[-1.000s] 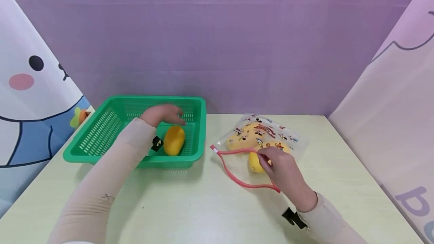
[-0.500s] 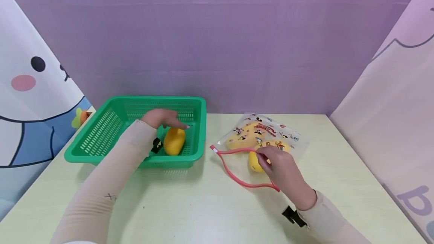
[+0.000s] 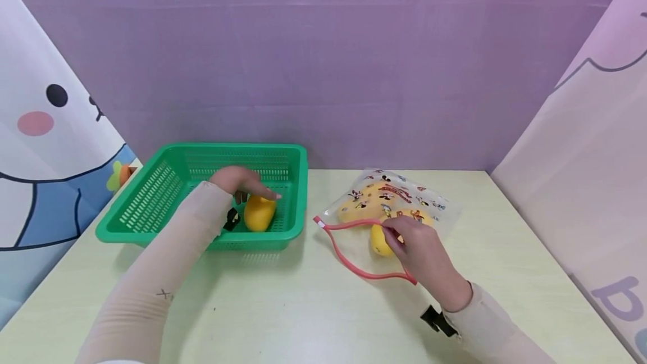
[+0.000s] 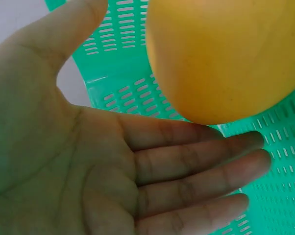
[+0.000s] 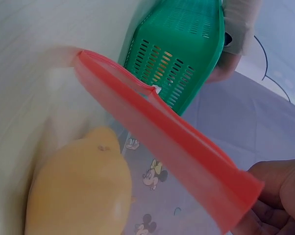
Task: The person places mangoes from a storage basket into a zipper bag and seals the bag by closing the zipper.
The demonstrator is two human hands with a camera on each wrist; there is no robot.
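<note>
Inside the green basket, my left hand reaches over a yellow mango. In the left wrist view, the fingers are straight along one side of the mango and the thumb is spread away from it. My right hand pinches the red zip edge of a clear printed zip bag, whose mouth gapes toward the left. Yellow mangoes lie in the bag; one near the mouth shows large in the right wrist view.
The pale table carries the basket at left and the bag at right, with a gap between them. A purple cloth wall stands behind. Printed panels close off both sides.
My left hand has lowered and moved slightly right over the mango, its fingers now covering the fruit's top. The right hand and the bag have hardly moved.
</note>
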